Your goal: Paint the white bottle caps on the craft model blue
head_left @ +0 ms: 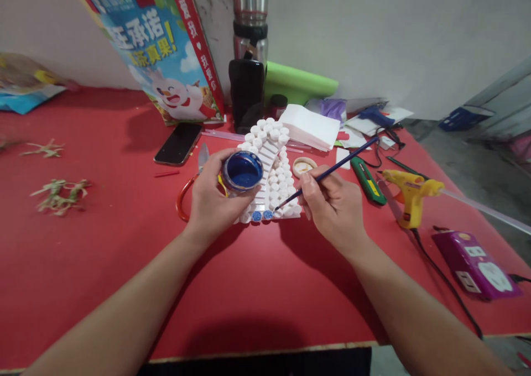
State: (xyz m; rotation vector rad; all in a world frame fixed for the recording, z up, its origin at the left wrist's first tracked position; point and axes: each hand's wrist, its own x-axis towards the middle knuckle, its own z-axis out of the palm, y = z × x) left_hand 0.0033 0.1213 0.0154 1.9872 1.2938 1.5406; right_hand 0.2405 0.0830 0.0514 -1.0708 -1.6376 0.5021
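Note:
My left hand (213,199) is wrapped round a small open jar of blue paint (243,171), held above the left side of a white model (280,179). The model is covered in round white pieces, with a ladder-like strip of steps up its middle. Two discs (262,215) at its front edge are blue. Pinched in my right hand (326,202) is a thin dark blue paintbrush (332,170). Its tip points down-left, close to the right blue disc; whether it touches cannot be made out.
Scissors (181,199) lie partly behind my left hand, near a phone (178,144). A round lid (304,167), a green cutter (368,181), a yellow glue gun (410,193) and a purple power strip (477,264) are on the right. A flask (250,27) stands behind.

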